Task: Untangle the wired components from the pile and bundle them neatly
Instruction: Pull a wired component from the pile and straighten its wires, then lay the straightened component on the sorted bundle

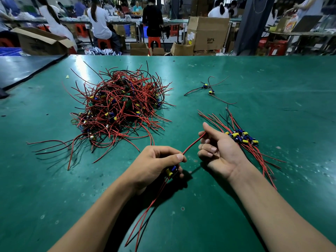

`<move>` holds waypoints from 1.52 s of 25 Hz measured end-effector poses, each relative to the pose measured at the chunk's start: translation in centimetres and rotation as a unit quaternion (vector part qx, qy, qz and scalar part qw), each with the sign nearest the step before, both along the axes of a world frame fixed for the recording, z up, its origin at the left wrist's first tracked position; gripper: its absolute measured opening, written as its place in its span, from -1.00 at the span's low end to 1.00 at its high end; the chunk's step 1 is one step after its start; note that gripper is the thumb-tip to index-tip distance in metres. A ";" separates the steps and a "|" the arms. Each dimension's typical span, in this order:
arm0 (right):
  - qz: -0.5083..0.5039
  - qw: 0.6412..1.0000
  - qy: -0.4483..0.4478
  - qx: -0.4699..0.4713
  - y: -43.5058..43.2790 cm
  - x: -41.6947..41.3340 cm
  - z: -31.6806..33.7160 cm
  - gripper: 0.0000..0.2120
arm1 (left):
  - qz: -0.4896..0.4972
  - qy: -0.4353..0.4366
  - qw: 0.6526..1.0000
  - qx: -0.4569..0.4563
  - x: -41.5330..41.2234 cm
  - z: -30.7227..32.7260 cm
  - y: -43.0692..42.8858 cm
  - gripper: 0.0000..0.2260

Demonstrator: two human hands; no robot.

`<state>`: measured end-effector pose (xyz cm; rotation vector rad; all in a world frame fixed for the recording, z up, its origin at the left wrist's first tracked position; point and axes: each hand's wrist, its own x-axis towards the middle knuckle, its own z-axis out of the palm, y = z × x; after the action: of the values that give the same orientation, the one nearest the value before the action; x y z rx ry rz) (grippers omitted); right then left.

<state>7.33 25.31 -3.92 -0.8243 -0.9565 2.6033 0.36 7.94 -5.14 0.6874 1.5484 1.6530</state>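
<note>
Left hand (158, 164) is gripping a component (171, 170); right hand (216, 148) is pinching its wire (193, 143) taut — likely straightening it for the bundle (241, 138).

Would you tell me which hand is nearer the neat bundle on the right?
Right. The right hand lies directly beside the neat bundle, on its left; the left hand is farther left, gripping a wired component.

A green desk (272, 79) carries a tangled pile (120, 106) of red-and-black wired components. Right of the pile lie two loose components (209, 89), nearer on that side an aligned bundle (241, 139), far left a dark sheet (23, 68).
</note>
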 end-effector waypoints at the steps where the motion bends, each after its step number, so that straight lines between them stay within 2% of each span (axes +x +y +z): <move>1: 0.005 0.999 0.005 -0.038 0.1 0.0 0.1 -0.66 | -0.005 0.003 1.000 -0.002 0.0 0.0 0.0 -0.85; 4: 0.038 0.991 0.024 -0.123 0.3 0.2 0.3 -0.66 | -0.014 0.009 1.000 -0.006 -0.1 0.0 0.0 -0.87; 6: 0.058 0.989 0.035 -0.129 0.2 0.4 0.5 -0.72 | -0.010 0.009 1.000 -0.010 0.0 0.0 0.0 -0.85; 8: 0.042 0.996 0.028 -0.078 0.1 0.4 0.6 -0.70 | 0.006 -0.017 1.000 0.000 -0.1 -0.1 0.1 -0.83; 12: -0.002 0.999 -0.015 0.050 0.0 0.6 0.4 -0.30 | 0.059 -0.083 0.995 0.021 -0.2 0.1 0.3 -0.79; 14: -0.004 0.997 -0.018 0.078 -0.1 0.6 0.3 -0.24 | 0.084 -0.123 0.988 0.028 -0.4 0.3 0.5 -0.74; 21: 0.024 0.976 -0.029 0.213 -1.3 0.1 -0.5 -0.39 | 0.142 -0.237 0.960 0.045 -1.0 0.8 0.7 -0.54; 27: 0.065 0.946 0.006 0.319 -3.0 0.6 -1.1 -0.74 | 0.115 -0.250 0.959 0.069 -1.0 1.5 0.3 -0.38; 28: 0.062 0.926 0.009 0.373 -3.5 0.7 -1.1 -0.80 | 0.107 -0.248 0.960 0.072 -0.9 1.6 0.1 -0.35; 31: 0.043 0.822 0.002 0.568 -5.3 0.7 -1.5 -0.80 | 0.083 -0.235 0.965 0.078 -0.8 1.4 0.0 -0.28; 33: 0.029 0.782 -0.014 0.623 -6.1 0.4 -1.8 -0.76 | 0.075 -0.227 0.968 0.072 -0.7 1.5 0.0 -0.24; 35: 0.010 0.776 -0.038 0.630 -5.9 0.3 -2.1 -0.77 | 0.071 -0.243 0.964 0.086 -0.6 1.5 0.1 -0.21; 38: -0.014 0.808 -0.054 0.587 -4.6 0.2 -2.4 -0.83 | 0.085 -0.285 0.947 0.122 -0.6 1.2 0.3 -0.24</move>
<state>7.51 20.76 -6.30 -0.5647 -2.1435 1.3856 -0.22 8.26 -3.96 0.1618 1.0176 1.9715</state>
